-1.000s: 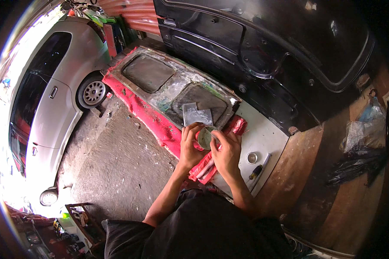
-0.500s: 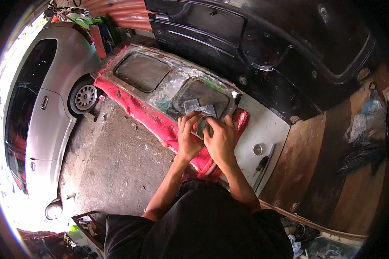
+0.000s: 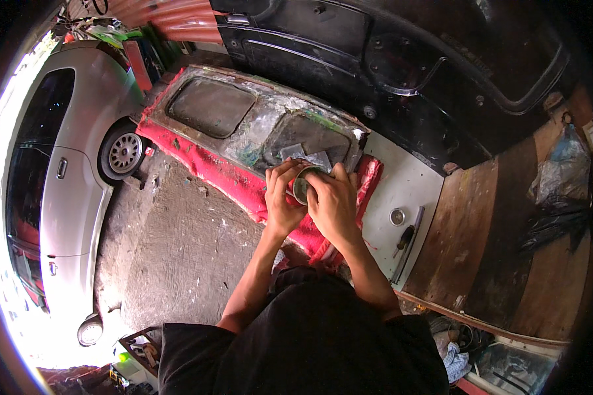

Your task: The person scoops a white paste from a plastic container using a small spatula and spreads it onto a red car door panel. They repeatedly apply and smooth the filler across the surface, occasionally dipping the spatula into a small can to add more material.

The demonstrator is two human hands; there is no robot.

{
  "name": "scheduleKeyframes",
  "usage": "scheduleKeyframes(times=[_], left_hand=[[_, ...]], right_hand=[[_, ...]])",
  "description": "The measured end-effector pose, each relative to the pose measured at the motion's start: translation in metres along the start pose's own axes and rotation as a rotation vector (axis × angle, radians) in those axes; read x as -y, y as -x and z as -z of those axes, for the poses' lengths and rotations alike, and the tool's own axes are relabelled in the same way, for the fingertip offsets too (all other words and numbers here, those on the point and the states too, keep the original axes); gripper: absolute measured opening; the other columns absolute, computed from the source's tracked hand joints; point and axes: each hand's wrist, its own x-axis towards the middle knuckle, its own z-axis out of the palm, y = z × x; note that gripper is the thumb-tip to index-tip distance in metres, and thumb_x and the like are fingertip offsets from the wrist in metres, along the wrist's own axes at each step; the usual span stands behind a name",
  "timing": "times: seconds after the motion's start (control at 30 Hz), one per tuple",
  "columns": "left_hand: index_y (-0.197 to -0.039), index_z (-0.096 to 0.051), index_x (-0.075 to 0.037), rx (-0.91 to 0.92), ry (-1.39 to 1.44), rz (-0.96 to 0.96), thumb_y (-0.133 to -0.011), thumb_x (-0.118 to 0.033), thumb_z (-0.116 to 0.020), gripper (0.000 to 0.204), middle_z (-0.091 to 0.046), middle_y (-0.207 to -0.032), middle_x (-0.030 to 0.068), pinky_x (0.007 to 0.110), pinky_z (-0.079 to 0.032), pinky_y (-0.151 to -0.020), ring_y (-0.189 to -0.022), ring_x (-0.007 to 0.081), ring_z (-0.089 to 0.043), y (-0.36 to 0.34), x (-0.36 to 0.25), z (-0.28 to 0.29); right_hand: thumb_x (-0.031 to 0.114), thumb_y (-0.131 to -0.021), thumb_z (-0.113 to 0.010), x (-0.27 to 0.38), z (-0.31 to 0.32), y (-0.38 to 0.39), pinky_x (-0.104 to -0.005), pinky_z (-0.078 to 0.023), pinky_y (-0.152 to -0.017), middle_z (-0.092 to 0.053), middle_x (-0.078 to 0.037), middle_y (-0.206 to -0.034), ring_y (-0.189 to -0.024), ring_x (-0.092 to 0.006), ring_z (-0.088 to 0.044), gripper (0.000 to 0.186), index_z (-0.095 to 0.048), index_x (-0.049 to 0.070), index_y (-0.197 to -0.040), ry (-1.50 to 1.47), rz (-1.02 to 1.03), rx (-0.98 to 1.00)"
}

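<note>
Both my hands meet over the near right end of a worn metal panel (image 3: 252, 135). My left hand (image 3: 283, 203) is closed around the side of a small round tin (image 3: 300, 188), whose open top is tilted to show a dull grey-green inside. My right hand (image 3: 333, 205) grips the tin's right side, its fingers bent over the rim; the fingertips are partly hidden. Just beyond my fingers, two small flat grey pieces, a left one (image 3: 291, 151) and a right one (image 3: 319, 160), lie on the panel.
Red cloth (image 3: 204, 174) pads the panel. On a white surface (image 3: 392, 178) to the right are a small round container (image 3: 396, 216), a dark-handled tool (image 3: 406, 236) and a grey bar (image 3: 410, 245). A black vehicle panel (image 3: 402, 72) stands behind. A silver car (image 3: 79, 178) is at left.
The tin has tipped so that more of its opening shows, and my hands have shifted slightly left and up with it. The whole view has moved a little.
</note>
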Motion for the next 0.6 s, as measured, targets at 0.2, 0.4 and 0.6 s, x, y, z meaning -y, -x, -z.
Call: scheduleKeyframes(times=[0.2, 0.4, 0.6], left_hand=[[-0.123, -0.061, -0.004, 0.029, 0.005, 0.006, -0.063, -0.004, -0.086, 0.065, -0.064, -0.126, 0.0157, 0.047, -0.047, -0.1, -0.119, 0.0392, -0.059, -0.001, 0.0, 0.004], [-0.123, -0.058, -0.004, 0.064, 0.004, 0.018, -0.068, -0.004, -0.086, 0.061, -0.064, -0.125, 0.0194, 0.043, -0.051, -0.1, -0.118, 0.0367, -0.062, 0.004, -0.007, 0.0], [-0.122, -0.057, -0.002, 0.011, 0.034, 0.062, -0.07, -0.005, -0.085, 0.059, -0.063, -0.124, 0.0212, 0.043, -0.051, -0.1, -0.117, 0.0364, -0.064, 0.006, -0.016, -0.008]], right_hand=[[0.008, -0.083, -0.069, -0.003, 0.002, 0.003, -0.0441, -0.039, -0.083, -0.075, -0.007, -0.095, -0.09, -0.0275, -0.056, 0.019, -0.074, 0.009, -0.102, -0.026, 0.076, 0.025], [0.009, -0.084, -0.071, -0.001, 0.012, 0.01, -0.0435, -0.039, -0.082, -0.074, -0.007, -0.089, -0.087, -0.027, -0.056, 0.017, -0.074, 0.007, -0.1, 0.002, -0.026, -0.003], [0.009, -0.084, -0.071, 0.002, 0.018, 0.012, -0.0444, -0.04, -0.079, -0.069, -0.01, -0.077, -0.082, -0.0286, -0.057, 0.016, -0.074, 0.006, -0.1, -0.002, -0.1, -0.133]])
